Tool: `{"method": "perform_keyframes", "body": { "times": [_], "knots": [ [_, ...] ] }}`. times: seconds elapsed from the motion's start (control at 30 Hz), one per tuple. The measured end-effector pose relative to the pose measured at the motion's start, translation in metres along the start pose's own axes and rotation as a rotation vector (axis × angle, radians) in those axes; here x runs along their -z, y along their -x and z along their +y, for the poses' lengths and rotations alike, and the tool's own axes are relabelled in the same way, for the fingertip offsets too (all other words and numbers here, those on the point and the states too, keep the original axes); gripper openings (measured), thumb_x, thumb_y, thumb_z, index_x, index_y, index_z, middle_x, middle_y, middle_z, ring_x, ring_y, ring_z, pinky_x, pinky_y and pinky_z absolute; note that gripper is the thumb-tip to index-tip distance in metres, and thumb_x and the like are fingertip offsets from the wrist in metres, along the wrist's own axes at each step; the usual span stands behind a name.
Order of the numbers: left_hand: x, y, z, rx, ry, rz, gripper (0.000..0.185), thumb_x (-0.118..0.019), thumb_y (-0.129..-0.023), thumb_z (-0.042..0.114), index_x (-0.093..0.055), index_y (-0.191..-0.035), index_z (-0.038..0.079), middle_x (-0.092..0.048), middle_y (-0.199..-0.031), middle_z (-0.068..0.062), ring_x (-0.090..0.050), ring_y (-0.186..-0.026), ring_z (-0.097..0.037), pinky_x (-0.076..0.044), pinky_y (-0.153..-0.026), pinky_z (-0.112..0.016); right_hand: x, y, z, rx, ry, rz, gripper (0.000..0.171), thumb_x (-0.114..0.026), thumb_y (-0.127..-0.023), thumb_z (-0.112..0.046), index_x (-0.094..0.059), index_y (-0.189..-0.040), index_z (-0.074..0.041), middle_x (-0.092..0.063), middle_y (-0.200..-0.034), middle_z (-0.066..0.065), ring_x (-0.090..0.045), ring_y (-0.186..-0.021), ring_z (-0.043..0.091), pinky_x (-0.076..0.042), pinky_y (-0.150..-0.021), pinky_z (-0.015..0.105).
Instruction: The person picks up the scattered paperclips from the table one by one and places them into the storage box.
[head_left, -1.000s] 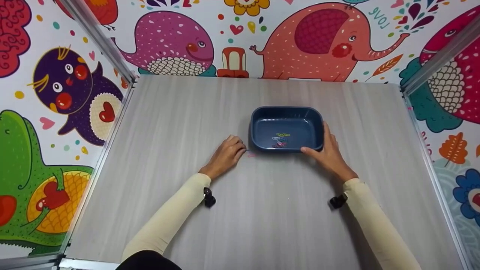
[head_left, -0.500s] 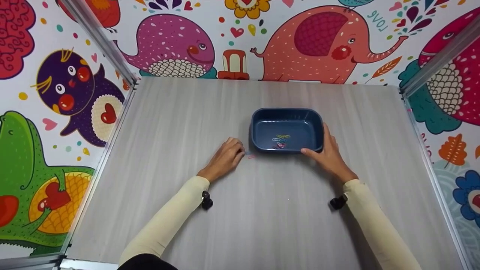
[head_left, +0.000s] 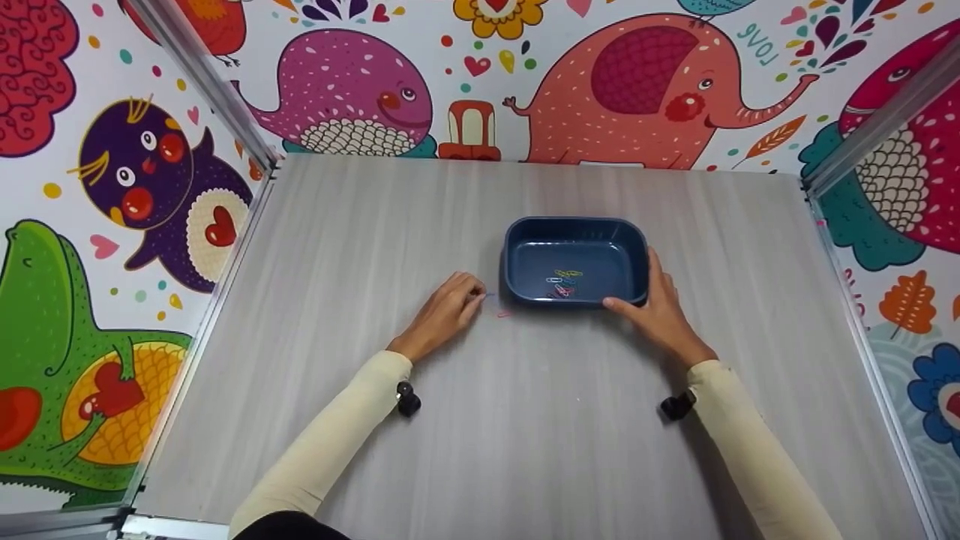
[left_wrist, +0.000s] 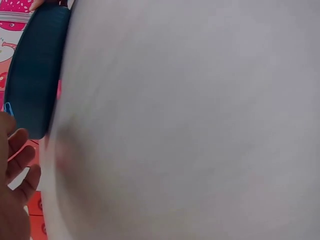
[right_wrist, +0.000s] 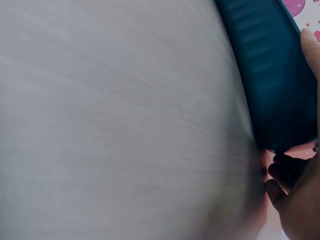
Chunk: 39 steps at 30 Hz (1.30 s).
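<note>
A blue paper clip point(left_wrist: 8, 108) is pinched at the fingertips of my left hand point(head_left: 444, 311), just left of a dark blue rectangular dish point(head_left: 577, 301). The hand's other fingers are loosely bent in the left wrist view. My right hand point(head_left: 660, 311) grips the dish at its near right corner, thumb on the front rim and fingers along the right side. Inside the dish lie several coloured paper clips point(head_left: 562, 288), yellow, white, green and red among them. One pinkish-red paper clip point(head_left: 504, 314) rests on the table by the dish's near left corner.
The pale wood-grain table point(head_left: 480, 435) is bounded by metal frame rails point(head_left: 202, 330) at its sides. Printed cartoon panels point(head_left: 630, 90) stand behind and beside it.
My left hand has drawn slightly left, and the blue paper clip, earlier low by the table at the fingertips, now sticks out from the pinch. The right hand and dish stay in place.
</note>
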<state>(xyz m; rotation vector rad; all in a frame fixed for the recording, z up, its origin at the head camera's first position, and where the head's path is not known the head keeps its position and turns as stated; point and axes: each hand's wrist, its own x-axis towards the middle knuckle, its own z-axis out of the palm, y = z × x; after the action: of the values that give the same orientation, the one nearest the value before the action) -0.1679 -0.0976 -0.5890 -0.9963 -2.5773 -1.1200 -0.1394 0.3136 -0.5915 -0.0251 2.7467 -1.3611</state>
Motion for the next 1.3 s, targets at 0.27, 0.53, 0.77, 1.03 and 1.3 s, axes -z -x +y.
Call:
{"method": "perform_keyframes", "body": {
  "times": [0.27, 0.53, 0.77, 1.03, 1.3],
  "knots": [
    [0.005, -0.008, 0.004, 0.018, 0.005, -0.005, 0.005, -0.067, -0.108, 0.002, -0.070, -0.110, -0.002, -0.071, -0.107, -0.016, -0.068, -0.105, -0.031, -0.058, -0.092, -0.044, -0.001, -0.001, 0.001, 0.007, 0.001, 0.002, 0.127, -0.084, -0.094, -0.051, 0.006, -0.178, -0.020, -0.014, -0.179, 0.027, -0.018, -0.162, 0.048, -0.017, -0.126, 0.075],
    [0.006, -0.017, 0.007, -0.010, -0.005, -0.008, 0.004, -0.067, -0.107, 0.001, -0.070, -0.110, -0.001, -0.071, -0.108, -0.016, -0.068, -0.105, -0.030, -0.058, -0.092, -0.043, 0.000, -0.001, 0.001, 0.011, 0.002, -0.001, 0.127, -0.085, -0.095, -0.051, 0.006, -0.178, -0.019, -0.012, -0.180, 0.026, -0.017, -0.163, 0.049, -0.017, -0.126, 0.075],
    [0.010, -0.025, 0.010, -0.053, -0.021, -0.021, 0.007, -0.068, -0.109, 0.004, -0.071, -0.111, -0.002, -0.071, -0.106, -0.014, -0.067, -0.104, -0.029, -0.058, -0.091, -0.042, 0.000, 0.000, 0.001, 0.007, -0.002, -0.003, 0.127, -0.085, -0.095, -0.051, 0.006, -0.178, -0.020, -0.011, -0.181, 0.025, -0.016, -0.163, 0.048, -0.017, -0.126, 0.075],
    [0.011, -0.037, 0.015, -0.090, -0.043, -0.030, 0.009, -0.068, -0.109, 0.007, -0.072, -0.110, -0.001, -0.072, -0.103, -0.013, -0.067, -0.102, -0.028, -0.058, -0.089, -0.041, 0.000, -0.001, 0.001, 0.005, 0.006, 0.001, 0.127, -0.085, -0.094, -0.052, 0.005, -0.178, -0.020, -0.014, -0.179, 0.028, -0.018, -0.162, 0.050, -0.018, -0.126, 0.075],
    [0.009, -0.047, 0.021, -0.106, -0.040, -0.055, 0.009, -0.069, -0.109, 0.008, -0.072, -0.111, -0.001, -0.074, -0.106, -0.012, -0.068, -0.103, -0.028, -0.058, -0.090, -0.040, 0.000, 0.000, 0.002, 0.009, 0.006, 0.006, 0.126, -0.085, -0.094, -0.051, 0.004, -0.178, -0.020, -0.017, -0.177, 0.029, -0.021, -0.160, 0.049, -0.020, -0.125, 0.075]
  ]
}}
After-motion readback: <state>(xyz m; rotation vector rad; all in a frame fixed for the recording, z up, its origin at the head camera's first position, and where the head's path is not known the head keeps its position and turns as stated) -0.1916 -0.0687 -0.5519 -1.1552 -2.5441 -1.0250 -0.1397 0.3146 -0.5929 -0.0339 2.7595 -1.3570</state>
